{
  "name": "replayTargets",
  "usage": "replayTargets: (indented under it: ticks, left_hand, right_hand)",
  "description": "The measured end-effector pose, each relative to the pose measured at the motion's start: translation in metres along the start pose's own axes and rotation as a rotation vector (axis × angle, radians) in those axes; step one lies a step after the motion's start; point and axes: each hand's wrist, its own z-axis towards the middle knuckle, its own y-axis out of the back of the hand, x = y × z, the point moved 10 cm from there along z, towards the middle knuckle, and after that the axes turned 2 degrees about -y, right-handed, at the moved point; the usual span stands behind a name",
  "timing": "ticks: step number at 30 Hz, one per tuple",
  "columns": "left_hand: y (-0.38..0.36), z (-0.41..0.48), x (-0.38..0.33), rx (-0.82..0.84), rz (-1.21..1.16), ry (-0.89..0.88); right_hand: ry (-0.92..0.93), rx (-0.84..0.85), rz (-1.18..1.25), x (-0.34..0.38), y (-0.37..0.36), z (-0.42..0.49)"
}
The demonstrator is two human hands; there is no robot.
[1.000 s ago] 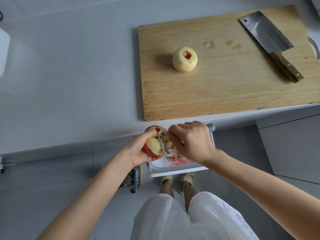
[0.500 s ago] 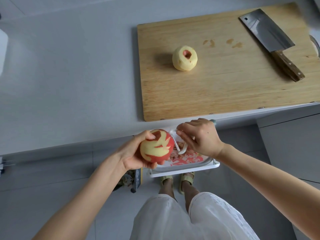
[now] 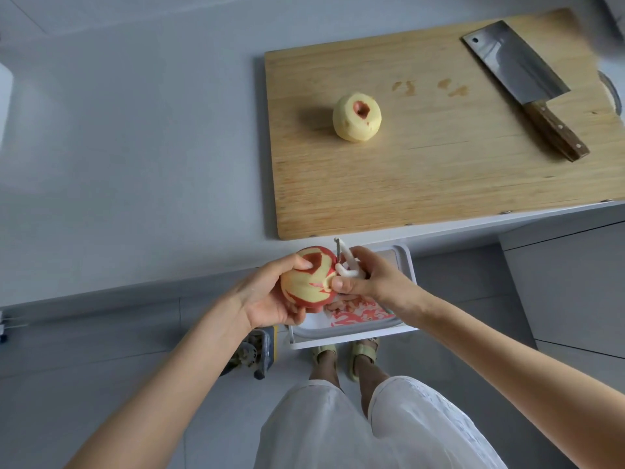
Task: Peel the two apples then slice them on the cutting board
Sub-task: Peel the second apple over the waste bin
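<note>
Red streaks left on the apple (image 3: 309,282), gripped in the left hand (image 3: 270,299) just off the worktop (image 3: 135,147) edge. Right hand (image 3: 368,280), fingers closed on the peeler (image 3: 346,262), sits tight against the apple's right flank, blade pointing at the board (image 3: 439,147).

Half-peeled apple (image 3: 309,279) red with pale yellow patches, peeled apple (image 3: 356,117) pale yellow, white peeler (image 3: 348,264), light wooden cutting board (image 3: 439,170), grey countertop (image 3: 135,147).

I had both forearms reaching forward, hands meeting close in front of me. My left hand (image 3: 267,299) cupped the half-peeled apple (image 3: 309,282) from below, thumb on top. My right hand (image 3: 368,279) gripped the white peeler (image 3: 348,265), thumb pressed against the fruit.
</note>
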Motion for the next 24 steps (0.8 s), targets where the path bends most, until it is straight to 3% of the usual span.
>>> replayTargets:
  ticks: [3, 7, 11, 16, 19, 24]
  left_hand:
    - [0.003, 0.001, 0.001, -0.01, -0.108, -0.002]
    - [0.006, -0.001, -0.004, -0.018, -0.186, -0.038]
    - [0.009, 0.0, -0.003, -0.058, -0.165, -0.047]
    - [0.007, 0.004, -0.004, -0.112, -0.095, -0.076]
    - [0.006, 0.008, -0.002, -0.144, -0.059, -0.081]
    - [0.004, 0.004, -0.002, -0.097, -0.002, -0.065]
  right_hand:
    - [0.005, -0.08, -0.012, -0.007, 0.018, 0.001]
    - [-0.066, -0.205, -0.421, -0.018, 0.041, 0.0]
    - [-0.041, -0.114, -0.449, -0.002, 0.029, -0.011]
    - [0.605, -0.504, -1.099, 0.082, -0.004, -0.038]
    - [0.725, -0.569, -1.283, 0.094, -0.021, -0.038]
    - [0.824, -0.538, -1.242, 0.094, -0.016, -0.034]
